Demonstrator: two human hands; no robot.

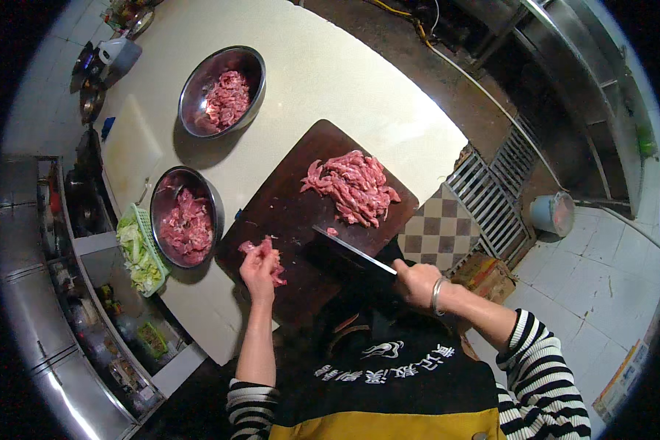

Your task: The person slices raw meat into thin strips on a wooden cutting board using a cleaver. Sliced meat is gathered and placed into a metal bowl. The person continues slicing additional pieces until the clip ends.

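My right hand [421, 281] grips the handle of a broad knife [357, 252], seen nearly edge-on over the dark cutting board [286, 203]. Pinched in my left hand [260, 272] is a piece of raw meat [264, 248], at the board's left side. A heap of sliced raw meat [355, 187] lies on the far right part of the board, with one small scrap [332, 231] beside the blade tip. Left of the board stands a steel bowl [218, 220] with raw meat in it. Farther back, a second steel bowl [261, 82] also holds meat.
A green plastic basket of leafy vegetables [137, 253] sits at the table's left edge, near a pale cutting board [132, 148]. A white jug [120, 54] stands at the back left. On the floor to the right are a bucket [550, 214], metal grates [489, 187] and a cardboard box [484, 278].
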